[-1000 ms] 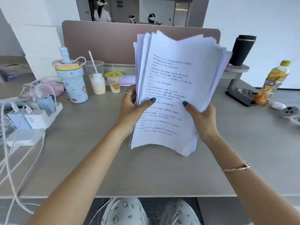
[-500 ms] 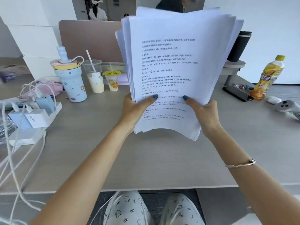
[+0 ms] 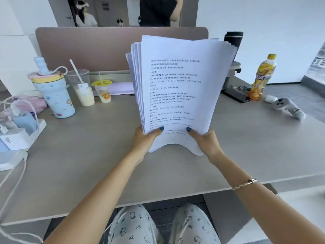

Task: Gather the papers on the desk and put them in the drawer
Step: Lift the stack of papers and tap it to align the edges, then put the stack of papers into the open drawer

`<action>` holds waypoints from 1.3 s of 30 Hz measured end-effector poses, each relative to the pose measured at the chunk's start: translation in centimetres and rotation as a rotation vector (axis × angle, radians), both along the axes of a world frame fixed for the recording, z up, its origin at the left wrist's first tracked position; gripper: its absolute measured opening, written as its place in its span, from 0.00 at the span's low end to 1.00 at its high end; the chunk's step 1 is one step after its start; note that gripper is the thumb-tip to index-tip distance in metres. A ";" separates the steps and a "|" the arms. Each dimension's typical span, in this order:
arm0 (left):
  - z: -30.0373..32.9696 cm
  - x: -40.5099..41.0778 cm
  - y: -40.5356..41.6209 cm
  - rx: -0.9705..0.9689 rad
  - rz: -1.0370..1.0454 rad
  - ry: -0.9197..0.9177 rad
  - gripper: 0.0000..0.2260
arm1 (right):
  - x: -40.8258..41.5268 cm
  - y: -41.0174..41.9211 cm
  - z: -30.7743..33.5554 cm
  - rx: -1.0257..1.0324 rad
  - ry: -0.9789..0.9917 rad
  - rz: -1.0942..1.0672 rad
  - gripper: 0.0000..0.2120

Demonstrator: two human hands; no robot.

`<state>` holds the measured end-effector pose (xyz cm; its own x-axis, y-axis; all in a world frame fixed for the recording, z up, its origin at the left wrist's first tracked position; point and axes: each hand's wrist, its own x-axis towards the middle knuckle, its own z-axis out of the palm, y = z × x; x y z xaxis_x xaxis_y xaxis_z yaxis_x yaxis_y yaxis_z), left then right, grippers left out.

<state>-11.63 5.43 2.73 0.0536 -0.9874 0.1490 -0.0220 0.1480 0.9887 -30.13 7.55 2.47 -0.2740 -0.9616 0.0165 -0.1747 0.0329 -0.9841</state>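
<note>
A thick stack of white printed papers [image 3: 177, 88] stands upright over the middle of the grey desk [image 3: 88, 164], its bottom edge bowed upward and touching or just above the desktop. My left hand [image 3: 144, 141] grips the stack's lower left corner, thumb on the front sheet. My right hand [image 3: 204, 142] grips the lower right corner the same way. The sheets fan apart slightly along the left edge. No drawer is in view.
At the left stand a blue tumbler [image 3: 54, 95], a plastic cup with a straw [image 3: 82, 88], a small yellow-lidded cup [image 3: 103, 91], chargers and white cables [image 3: 15, 134]. At the right are a black mug [image 3: 233, 40], an orange drink bottle [image 3: 262, 76], a phone [image 3: 235, 95] and a white controller [image 3: 286, 107]. A partition [image 3: 88, 46] backs the desk.
Both hands slid down to the stack's bottom corners and brought the papers from a raised, tilted hold to upright with the bottom edge at the desktop.
</note>
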 end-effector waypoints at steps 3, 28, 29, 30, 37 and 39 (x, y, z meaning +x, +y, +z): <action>0.7 -1.6 -0.1 -0.058 -0.038 0.014 0.11 | -1.8 0.6 1.0 -0.051 -0.014 -0.054 0.10; 1.3 -30.5 9.6 -0.001 -0.742 0.122 0.08 | -28.3 21.9 2.5 -0.078 0.106 -0.571 0.07; 1.1 -31.2 9.9 0.011 -0.759 0.133 0.08 | -28.9 22.7 2.3 -0.060 0.113 -0.588 0.08; 0.9 -32.1 10.3 0.018 -0.776 0.139 0.09 | -29.6 23.6 2.1 -0.046 0.113 -0.608 0.08; -0.7 -37.1 10.5 -0.016 -0.833 0.078 0.18 | -33.5 29.4 0.3 0.109 0.147 -0.670 0.07; -1.0 -38.5 10.1 -0.026 -0.830 0.042 0.19 | -34.7 31.1 -0.6 0.177 0.142 -0.675 0.08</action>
